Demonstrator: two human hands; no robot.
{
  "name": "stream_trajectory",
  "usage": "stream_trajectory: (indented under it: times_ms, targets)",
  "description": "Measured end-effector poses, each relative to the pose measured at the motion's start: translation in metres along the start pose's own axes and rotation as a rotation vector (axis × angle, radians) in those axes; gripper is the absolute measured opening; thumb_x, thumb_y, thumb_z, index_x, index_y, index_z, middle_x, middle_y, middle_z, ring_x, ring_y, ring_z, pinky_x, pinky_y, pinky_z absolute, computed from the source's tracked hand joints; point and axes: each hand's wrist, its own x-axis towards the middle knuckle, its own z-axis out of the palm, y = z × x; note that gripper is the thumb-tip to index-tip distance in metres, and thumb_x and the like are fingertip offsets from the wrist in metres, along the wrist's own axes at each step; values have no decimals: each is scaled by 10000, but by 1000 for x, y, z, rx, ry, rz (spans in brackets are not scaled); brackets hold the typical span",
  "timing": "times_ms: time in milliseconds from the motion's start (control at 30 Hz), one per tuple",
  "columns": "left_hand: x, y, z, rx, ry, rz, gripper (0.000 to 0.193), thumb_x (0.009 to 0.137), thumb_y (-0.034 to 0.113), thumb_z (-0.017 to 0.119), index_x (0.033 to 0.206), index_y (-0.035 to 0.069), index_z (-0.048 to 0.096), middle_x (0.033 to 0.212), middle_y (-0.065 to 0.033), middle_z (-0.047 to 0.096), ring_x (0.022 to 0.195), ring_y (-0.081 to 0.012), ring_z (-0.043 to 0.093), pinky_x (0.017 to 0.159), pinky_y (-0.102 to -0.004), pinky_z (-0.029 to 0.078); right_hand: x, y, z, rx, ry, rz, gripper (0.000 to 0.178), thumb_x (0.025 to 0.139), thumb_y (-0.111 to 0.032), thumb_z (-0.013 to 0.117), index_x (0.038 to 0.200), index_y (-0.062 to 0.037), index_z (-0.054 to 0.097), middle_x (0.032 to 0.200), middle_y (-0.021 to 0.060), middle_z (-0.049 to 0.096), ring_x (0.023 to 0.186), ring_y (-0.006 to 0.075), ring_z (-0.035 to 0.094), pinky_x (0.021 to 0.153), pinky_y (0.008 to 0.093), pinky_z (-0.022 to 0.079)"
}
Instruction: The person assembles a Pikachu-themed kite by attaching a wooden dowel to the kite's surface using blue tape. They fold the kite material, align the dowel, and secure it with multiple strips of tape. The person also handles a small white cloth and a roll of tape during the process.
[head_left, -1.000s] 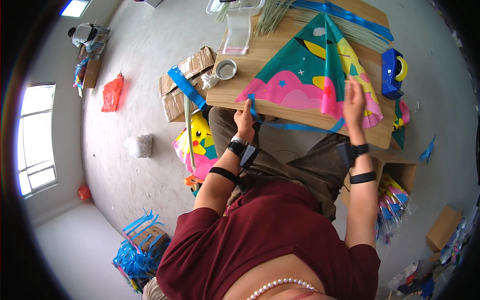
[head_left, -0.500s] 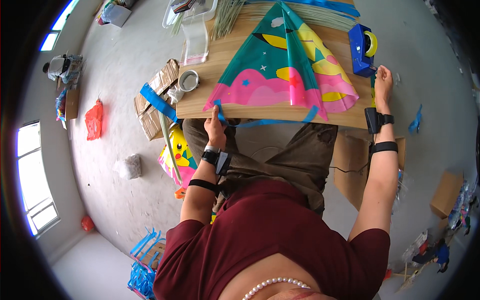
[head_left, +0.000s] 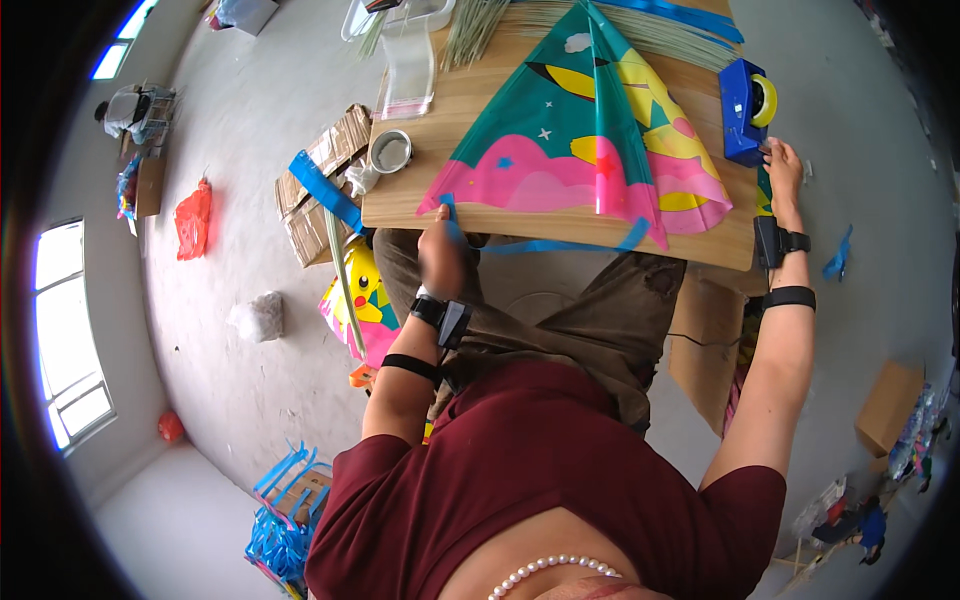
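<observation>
A thin plastic kite (head_left: 530, 130), green and pink with yellow cartoon shapes, lies folded in a triangle on the wooden table (head_left: 400, 208). Along its near edge a blue ribbon (head_left: 540, 245) sags past the table's edge, its ends at the kite's lower corners. My left hand (head_left: 440, 258), partly blurred, pinches the ribbon's left end at the kite's near left corner. At the table's right side stands a blue tape dispenser (head_left: 740, 112) with a yellow-cored roll (head_left: 763, 101). My right hand (head_left: 786, 175) has its fingers pinched together at the dispenser's near end; any tape in them is too small to make out.
A metal tin (head_left: 391, 152) and clear plastic bags (head_left: 408, 80) lie on the table's left. Thin sticks (head_left: 475, 35) are bundled at the back. Beside the table are flattened cardboard (head_left: 325, 165) and another blue strip (head_left: 325, 190). An open carton (head_left: 700, 370) stands below right.
The table and things on it sit slightly lower and further right in the picture as the view shifts. My right hand remains at the dispenser; my left remains at the kite's corner.
</observation>
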Motion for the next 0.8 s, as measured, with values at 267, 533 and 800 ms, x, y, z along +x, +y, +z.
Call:
stream_trajectory:
  times_ms: [267,533,800]
  targets:
    - [-5,6,4,45,6,-1,299,926,410,761,937,131,653,738,31,614,668,-110,603,634,-284,512,2,4,-4,-8,-46,-18,338,1057,-334,570,1236,-72,686,1140,-6,715,874,71,620,753,237,522]
    - [0,2,1,13,13,-19,275,947,347,751,923,95,644,755,5,629,629,-115,607,554,-271,499,2,-9,-3,-23,-31,-19,285,1059,-287,563,1204,-89,708,984,-29,694,757,49,582,698,228,512]
    - [-5,6,3,28,12,-5,286,943,365,753,952,99,648,765,23,626,636,-100,602,554,-251,491,6,-18,-7,-47,-95,71,247,1025,-224,615,1119,-13,705,920,11,718,706,74,602,667,253,504]
